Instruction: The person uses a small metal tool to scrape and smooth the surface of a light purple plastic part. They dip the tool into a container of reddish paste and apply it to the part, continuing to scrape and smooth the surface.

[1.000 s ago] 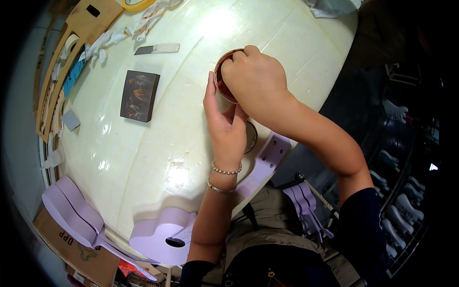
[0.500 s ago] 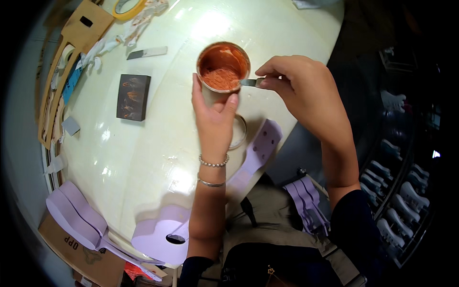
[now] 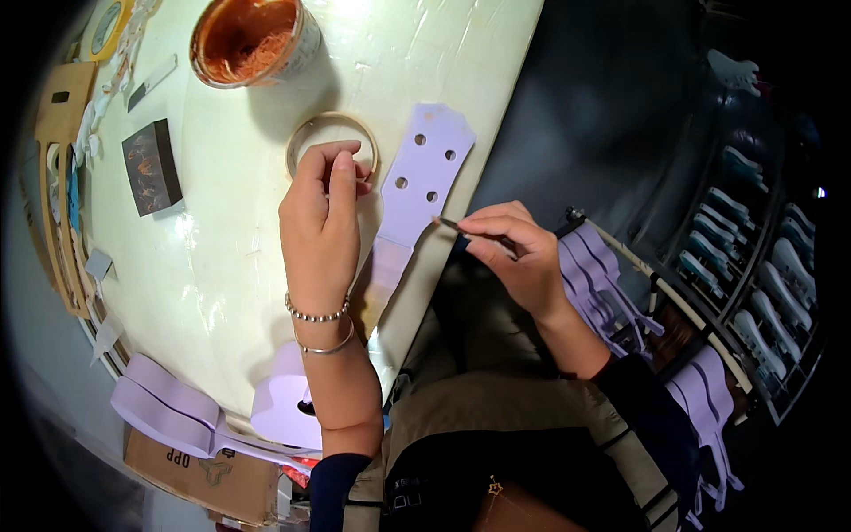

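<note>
My right hand (image 3: 523, 253) pinches a small putty knife (image 3: 454, 227) with a bit of orange on its tip. The tip meets the right edge of a lilac ukulele headstock (image 3: 425, 160), which has several round holes. Part of the neck is behind my left forearm, and a lilac body (image 3: 282, 403) shows beyond it. My left hand (image 3: 319, 199) is loosely closed over a round lid (image 3: 292, 142); I see nothing in its fingers. Farther off stands a tin (image 3: 306, 44) of orange putty, its inner wall smeared.
On the pale table (image 3: 230, 239) are a dark sanding block (image 3: 152, 168), another flat blade (image 3: 152, 82) and yellow tape (image 3: 109, 29). A second lilac ukulele (image 3: 168, 397) lies lower left near a cardboard box (image 3: 195, 474). Lilac bodies (image 3: 589, 266) hang at right, beside racks of guitar-shaped pieces (image 3: 780, 288).
My left hand has let go of the tin, which now stands on the table. My right hand has brought the putty knife from the tin down to the headstock. The view has shifted.
</note>
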`<state>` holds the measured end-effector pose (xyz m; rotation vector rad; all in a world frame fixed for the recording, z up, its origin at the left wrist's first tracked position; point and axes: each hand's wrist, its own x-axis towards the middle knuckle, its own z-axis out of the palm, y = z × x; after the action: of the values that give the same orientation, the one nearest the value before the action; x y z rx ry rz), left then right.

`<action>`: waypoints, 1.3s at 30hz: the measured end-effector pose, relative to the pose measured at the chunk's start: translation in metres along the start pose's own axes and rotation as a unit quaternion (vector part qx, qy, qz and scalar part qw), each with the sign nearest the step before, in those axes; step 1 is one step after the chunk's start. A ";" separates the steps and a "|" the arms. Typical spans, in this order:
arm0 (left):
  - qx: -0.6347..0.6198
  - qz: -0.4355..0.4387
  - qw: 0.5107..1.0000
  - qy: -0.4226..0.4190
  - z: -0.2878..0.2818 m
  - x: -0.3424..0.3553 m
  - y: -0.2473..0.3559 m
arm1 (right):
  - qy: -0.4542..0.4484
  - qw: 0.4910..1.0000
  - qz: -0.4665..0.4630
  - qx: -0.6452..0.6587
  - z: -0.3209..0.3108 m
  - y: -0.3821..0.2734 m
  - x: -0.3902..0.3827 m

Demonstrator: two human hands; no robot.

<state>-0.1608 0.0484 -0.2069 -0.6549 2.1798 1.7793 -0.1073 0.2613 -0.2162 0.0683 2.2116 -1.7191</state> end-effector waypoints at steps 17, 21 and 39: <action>0.037 0.018 0.999 0.023 0.004 0.012 -0.009 | 0.073 0.948 -0.129 -0.283 0.026 -0.013 -0.017; 0.030 0.019 0.999 0.033 0.002 0.013 -0.010 | 0.049 0.944 -0.156 -0.286 0.014 -0.018 -0.011; 0.017 0.003 0.999 0.031 0.002 0.015 -0.010 | 0.055 0.922 -0.184 -0.336 0.014 -0.023 -0.007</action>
<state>-0.1691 0.0460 -0.2224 -0.7049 2.2491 1.7445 -0.1035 0.2427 -0.1955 -0.4525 2.9158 -1.0190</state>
